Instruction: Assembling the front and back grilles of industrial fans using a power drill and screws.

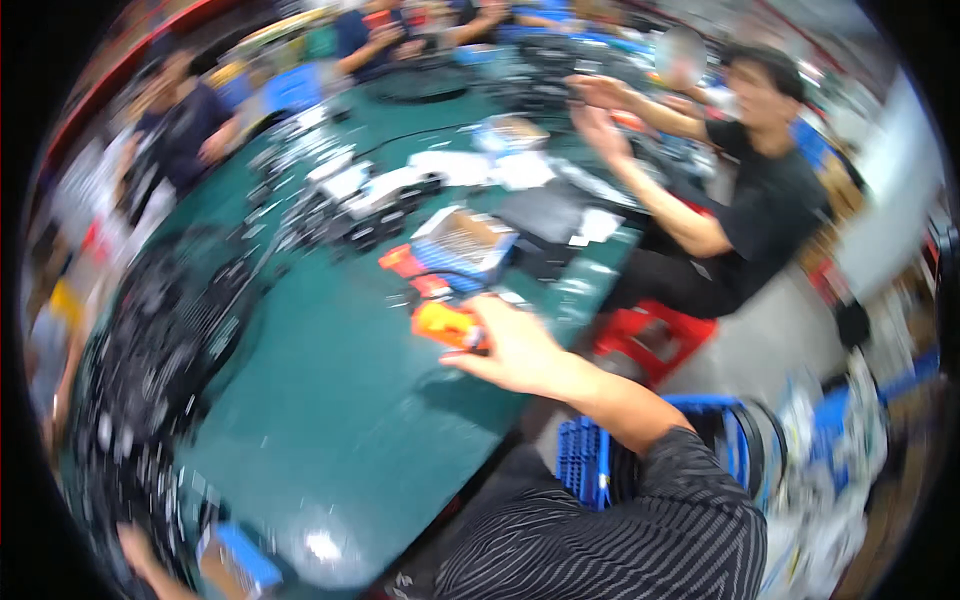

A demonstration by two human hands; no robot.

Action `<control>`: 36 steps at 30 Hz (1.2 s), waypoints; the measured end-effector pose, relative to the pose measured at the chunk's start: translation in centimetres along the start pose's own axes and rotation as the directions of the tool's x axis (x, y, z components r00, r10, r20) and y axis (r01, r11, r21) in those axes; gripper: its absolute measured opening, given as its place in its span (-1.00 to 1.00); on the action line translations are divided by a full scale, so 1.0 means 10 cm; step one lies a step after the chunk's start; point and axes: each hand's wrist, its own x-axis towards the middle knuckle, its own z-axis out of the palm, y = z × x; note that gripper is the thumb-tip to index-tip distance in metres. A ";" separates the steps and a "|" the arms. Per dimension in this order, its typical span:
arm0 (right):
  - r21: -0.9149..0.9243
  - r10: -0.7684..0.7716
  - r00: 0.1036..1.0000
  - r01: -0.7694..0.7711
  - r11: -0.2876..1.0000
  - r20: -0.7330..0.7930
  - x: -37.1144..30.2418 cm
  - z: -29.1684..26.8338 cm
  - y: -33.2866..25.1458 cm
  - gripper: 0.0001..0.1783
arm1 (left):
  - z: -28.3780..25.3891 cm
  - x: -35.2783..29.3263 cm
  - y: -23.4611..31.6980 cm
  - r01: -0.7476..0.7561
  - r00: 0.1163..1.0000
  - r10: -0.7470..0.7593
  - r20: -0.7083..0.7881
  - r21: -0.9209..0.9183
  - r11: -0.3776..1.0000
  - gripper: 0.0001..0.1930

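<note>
Over the green table [330,400], my right hand [515,345] reaches out with thumb and fingers closed round an orange-and-yellow handheld object [447,325], its exact kind smeared by motion. Just past it lies a red piece [405,262], with a dark cord curving nearby. A blue-and-white open box [465,245], with rows of small items inside, sits beyond my fingers. At the lower left edge, my left hand [135,550] is blurred beside a heap of black cables [150,350]; its fingers do not show clearly. Near it stands another open blue box [240,560].
A person in black [765,170] sits at the right side, both hands raised. Other people work along the far and left sides. Black parts and white papers [450,168] cover the far table. A red stool [655,340] and a blue crate [585,460] stand beside the table.
</note>
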 end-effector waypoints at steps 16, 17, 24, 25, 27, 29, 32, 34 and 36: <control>-0.378 -0.280 0.958 0.283 0.882 0.063 0.28 0.67 0.04 -0.36 | -2.38 -3.39 2.27 -0.710 0.635 0.686 -0.356 -0.619 0.336 -0.58; -0.313 -0.314 0.948 0.314 0.896 0.052 0.18 0.61 0.02 -0.36 | -2.32 -3.52 2.42 -0.708 0.605 0.727 -0.324 -0.636 0.306 -0.56; 0.021 -0.295 0.899 0.319 0.948 -0.324 -1.33 0.50 0.46 -0.57 | -1.94 -4.08 3.24 -0.778 0.416 0.797 -0.438 -0.625 0.063 -0.59; 0.091 -0.167 0.927 0.208 0.974 -0.335 -1.59 0.52 0.56 -0.58 | -1.88 -4.11 3.33 -0.799 0.399 0.780 -0.482 -0.600 0.037 -0.61; 0.027 -0.040 0.921 0.055 0.998 -0.388 -2.09 0.54 0.79 -0.58 | -1.79 -4.17 3.45 -0.822 0.348 0.793 -0.500 -0.570 0.001 -0.61; -0.073 0.097 0.891 -0.143 0.987 -0.444 -2.63 0.48 1.08 -0.53 | -1.70 -4.22 3.54 -0.833 0.353 0.783 -0.512 -0.553 0.014 -0.60; -0.359 0.240 0.832 -0.452 0.817 -0.500 -3.50 -0.01 1.69 -0.42 | -1.72 -4.27 3.54 -0.836 0.366 0.740 -0.564 -0.549 -0.005 -0.64; -0.436 0.312 0.666 -0.706 0.558 -0.678 -4.06 -0.37 2.08 -0.33 | -1.74 -4.29 3.52 -0.856 0.374 0.726 -0.577 -0.516 0.031 -0.68; -0.377 0.297 0.436 -0.896 0.237 -0.850 -4.56 -0.69 2.43 -0.29 | -1.77 -4.29 3.51 -0.853 0.378 0.723 -0.578 -0.520 0.030 -0.69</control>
